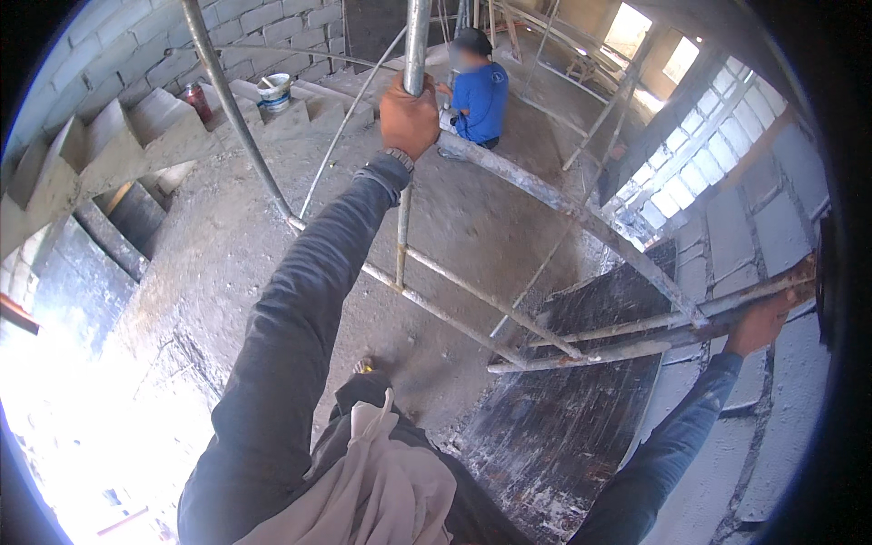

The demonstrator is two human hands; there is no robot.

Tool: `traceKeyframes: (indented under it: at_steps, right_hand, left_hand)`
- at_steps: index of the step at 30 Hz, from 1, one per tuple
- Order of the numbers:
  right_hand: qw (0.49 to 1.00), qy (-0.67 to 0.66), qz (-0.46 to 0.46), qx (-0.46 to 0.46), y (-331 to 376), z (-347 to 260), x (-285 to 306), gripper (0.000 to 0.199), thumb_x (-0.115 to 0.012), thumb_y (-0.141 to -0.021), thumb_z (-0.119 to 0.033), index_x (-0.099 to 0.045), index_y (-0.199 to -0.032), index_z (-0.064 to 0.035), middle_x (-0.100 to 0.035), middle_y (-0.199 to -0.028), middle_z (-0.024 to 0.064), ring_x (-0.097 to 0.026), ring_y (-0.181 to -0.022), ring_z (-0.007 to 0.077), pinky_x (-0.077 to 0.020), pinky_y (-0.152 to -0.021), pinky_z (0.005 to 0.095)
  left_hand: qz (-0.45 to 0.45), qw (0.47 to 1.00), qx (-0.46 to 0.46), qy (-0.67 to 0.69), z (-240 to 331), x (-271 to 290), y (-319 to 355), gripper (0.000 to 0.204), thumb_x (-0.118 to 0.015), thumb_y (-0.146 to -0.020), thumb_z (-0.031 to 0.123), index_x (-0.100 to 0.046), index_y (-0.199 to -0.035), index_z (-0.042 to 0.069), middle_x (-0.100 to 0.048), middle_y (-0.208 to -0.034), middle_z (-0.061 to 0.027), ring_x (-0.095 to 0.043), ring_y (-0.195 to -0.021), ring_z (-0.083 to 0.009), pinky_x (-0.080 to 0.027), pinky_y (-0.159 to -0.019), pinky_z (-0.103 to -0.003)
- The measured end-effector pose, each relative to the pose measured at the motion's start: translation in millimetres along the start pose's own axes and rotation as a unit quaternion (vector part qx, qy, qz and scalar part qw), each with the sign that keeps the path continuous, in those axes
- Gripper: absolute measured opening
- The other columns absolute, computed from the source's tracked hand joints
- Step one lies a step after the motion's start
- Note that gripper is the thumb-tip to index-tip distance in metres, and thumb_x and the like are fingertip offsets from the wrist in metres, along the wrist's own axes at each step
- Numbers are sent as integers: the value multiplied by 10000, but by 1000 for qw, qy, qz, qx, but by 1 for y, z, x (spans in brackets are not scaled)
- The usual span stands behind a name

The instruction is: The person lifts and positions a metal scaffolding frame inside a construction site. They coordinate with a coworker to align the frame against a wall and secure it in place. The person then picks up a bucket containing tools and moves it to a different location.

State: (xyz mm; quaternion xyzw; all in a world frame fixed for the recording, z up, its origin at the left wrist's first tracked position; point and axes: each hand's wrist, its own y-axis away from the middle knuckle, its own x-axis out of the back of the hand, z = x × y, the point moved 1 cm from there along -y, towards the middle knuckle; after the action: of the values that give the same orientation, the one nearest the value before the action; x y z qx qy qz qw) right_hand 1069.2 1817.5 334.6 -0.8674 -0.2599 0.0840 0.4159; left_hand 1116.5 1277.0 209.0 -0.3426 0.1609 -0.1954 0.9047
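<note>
both hands are clamped on scaffold tubing, which reads as bracing at height, since the concrete floor (227, 245) is seen well below. the left hand (409, 113) is clenched around the upright scaffold pole (416, 41), fingers wrapped fully round it, a wristwatch (397, 159) showing at the cuff of the dark sleeve. the right hand (758, 322) is closed on the end of a horizontal scaffold tube (636, 331), close against the grey block wall (754, 218); how tightly it is gripped cannot be told, as the fingers are partly hidden. just below that tube a dark, paint-spattered plank platform (572, 409) is laid across the frame. further out, rough concrete stairs (109, 136) are seen at the left, with a white bucket (274, 91) and a red can (195, 100) set on the steps. another person in a blue shirt (480, 95) is crouched on the floor beyond the pole.
</note>
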Motion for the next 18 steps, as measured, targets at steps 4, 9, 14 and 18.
traceKeyframes:
  at_steps: [4, 9, 14, 18]
  right_hand:
    - [1000, -9, 2, 4, -1, -2, 0, 800, -401, -931, -609, -513, -1243, 119, -578, -1190, 276, -575, -1021, 377, -453, -877, 424]
    - [999, -29, -9, -17, -3, -3, 1, 760, -402, -955, -560, -478, -1272, 126, -544, -1246, 280, -564, -1050, 362, -439, -918, 410]
    - [998, -65, -3, -9, 6, -12, 2, 768, -396, -958, -559, -446, -1302, 126, -515, -1285, 276, -547, -1077, 351, -430, -933, 397]
    - [999, -48, -19, -2, 1, -4, 6, 775, -399, -959, -557, -406, -1334, 122, -492, -1304, 280, -540, -1085, 354, -427, -944, 400]
  left_hand:
    - [-64, 996, 60, -32, 12, 7, 0, 101, -558, -851, 88, -593, -898, 5, -661, -747, -110, -640, -664, -188, -490, -632, -322]
    - [-51, 998, 33, -19, 10, 6, 1, 86, -543, -850, 75, -608, -894, 43, -631, -705, -90, -625, -634, -178, -485, -617, -318]
    - [-44, 999, 3, 4, 13, 6, 2, 87, -539, -853, 29, -598, -916, 38, -603, -700, -73, -613, -619, -139, -494, -557, -308]
    - [-67, 994, 57, 69, 33, 9, 4, 97, -504, -881, -9, -563, -956, 6, -594, -732, -67, -604, -571, -124, -520, -456, -298]
